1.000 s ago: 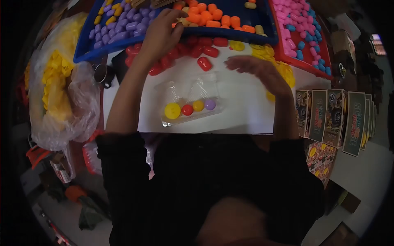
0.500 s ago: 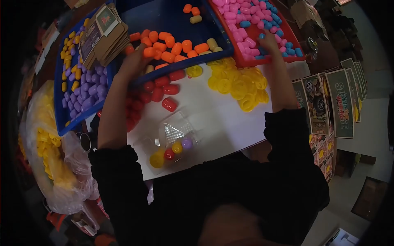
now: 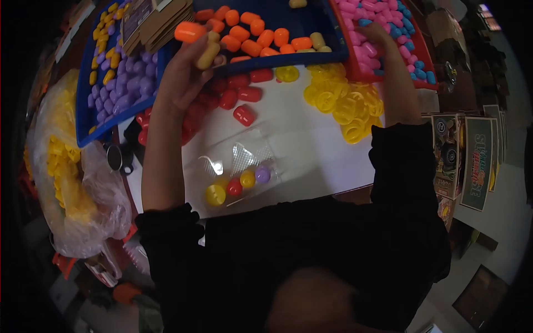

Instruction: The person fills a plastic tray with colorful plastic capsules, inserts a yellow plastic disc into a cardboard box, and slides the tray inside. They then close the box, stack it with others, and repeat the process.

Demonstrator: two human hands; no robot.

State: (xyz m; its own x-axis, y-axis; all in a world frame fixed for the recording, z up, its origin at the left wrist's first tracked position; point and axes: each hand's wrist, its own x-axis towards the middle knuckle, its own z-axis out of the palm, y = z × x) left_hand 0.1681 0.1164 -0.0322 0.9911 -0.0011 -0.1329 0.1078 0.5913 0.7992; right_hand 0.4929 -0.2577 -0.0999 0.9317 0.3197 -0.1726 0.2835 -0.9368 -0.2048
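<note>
White tabletop [image 3: 311, 161]. Left hand [image 3: 186, 75], 11 o'clock: half-closed on orange capsule [image 3: 189, 32], tan capsule [image 3: 208, 56]; probably light, slick; best pinched mid-barrel. Right hand [image 3: 376, 36], 1 o'clock: grip indeterminable.

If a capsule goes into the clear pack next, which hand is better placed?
Left, I'd judge: the left hand holds an orange capsule and a tan capsule, and is nearer the clear pack. The right hand is farther off, reaching into the red tray; its grasp is unclear.
</note>
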